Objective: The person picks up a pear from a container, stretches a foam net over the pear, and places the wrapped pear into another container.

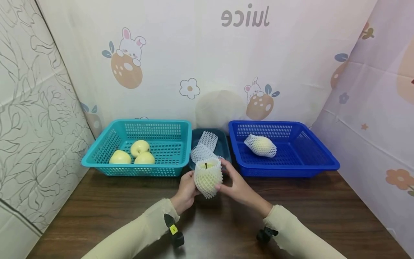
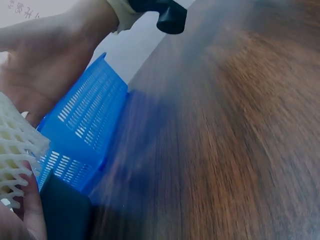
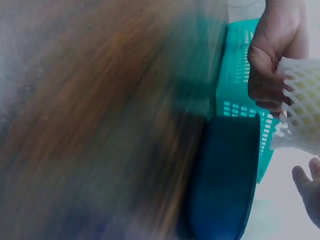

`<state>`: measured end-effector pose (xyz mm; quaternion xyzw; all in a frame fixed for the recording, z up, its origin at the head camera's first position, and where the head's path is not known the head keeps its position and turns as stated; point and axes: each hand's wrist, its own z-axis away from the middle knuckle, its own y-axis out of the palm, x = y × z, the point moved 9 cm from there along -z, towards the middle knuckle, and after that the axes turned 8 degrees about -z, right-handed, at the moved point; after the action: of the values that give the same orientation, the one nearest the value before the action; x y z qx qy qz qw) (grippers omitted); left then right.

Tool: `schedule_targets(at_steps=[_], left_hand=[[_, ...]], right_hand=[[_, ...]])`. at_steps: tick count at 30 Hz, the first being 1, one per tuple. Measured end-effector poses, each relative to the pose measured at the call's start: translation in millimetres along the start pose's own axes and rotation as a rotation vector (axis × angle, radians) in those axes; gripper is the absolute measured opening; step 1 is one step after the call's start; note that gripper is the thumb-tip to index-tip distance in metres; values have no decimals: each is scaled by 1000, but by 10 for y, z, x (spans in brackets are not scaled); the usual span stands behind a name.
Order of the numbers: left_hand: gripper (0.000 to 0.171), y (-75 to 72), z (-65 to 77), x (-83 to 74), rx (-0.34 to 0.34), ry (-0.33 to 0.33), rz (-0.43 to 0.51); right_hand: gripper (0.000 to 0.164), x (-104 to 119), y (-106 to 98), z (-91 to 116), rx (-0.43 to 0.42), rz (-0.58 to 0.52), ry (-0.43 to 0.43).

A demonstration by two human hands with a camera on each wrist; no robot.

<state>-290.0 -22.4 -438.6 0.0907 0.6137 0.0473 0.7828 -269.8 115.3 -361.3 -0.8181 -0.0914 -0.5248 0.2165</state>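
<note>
In the head view a pale yellow-green apple (image 1: 208, 164), stem upward, sits inside a white foam net sleeve (image 1: 208, 181). My left hand (image 1: 186, 190) grips it from the left, its fingers partly hidden behind. On the other side my right hand (image 1: 237, 187) has its thumb low on the net and its fingers at the upper edge. Both wrist views show part of the net, with pale fruit through its mesh. Just behind the apple, a dark teal bin (image 1: 223, 142) holds several foam nets (image 1: 208, 141).
On the left stands a turquoise basket (image 1: 168, 171) with three bare apples (image 1: 140, 148). A blue basket (image 1: 284, 172) on the right contains one netted apple (image 1: 262, 145). All stand on a dark wooden table (image 1: 129, 198) before a printed curtain (image 1: 210, 64).
</note>
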Motion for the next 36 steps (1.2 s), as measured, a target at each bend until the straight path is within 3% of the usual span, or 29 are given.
schedule_targets(at_steps=[3, 7, 12, 16, 22, 29, 32, 36], left_hand=[[38, 25, 20, -12, -1, -4, -6], [37, 54, 43, -16, -5, -11, -7], [36, 62, 55, -22, 0, -3, 0], [37, 48, 61, -16, 0, -6, 0], [37, 64, 88, -17, 39, -6, 5], [40, 114, 110, -87, 110, -3, 20], [38, 117, 127, -148, 120, 7, 4], [29, 60, 135, -245, 79, 16, -22]], right_hand=[[96, 11, 76, 0, 15, 93, -16], [109, -30, 126, 3, -60, 120, -14], [104, -55, 124, 2, -162, 141, -58], [96, -54, 131, -10, -179, 158, -87], [91, 46, 147, -30, -171, 201, -131], [83, 613, 165, -78, -100, 208, -226], [85, 657, 92, -138, -80, 216, -220], [89, 608, -70, -252, -53, 246, -194]])
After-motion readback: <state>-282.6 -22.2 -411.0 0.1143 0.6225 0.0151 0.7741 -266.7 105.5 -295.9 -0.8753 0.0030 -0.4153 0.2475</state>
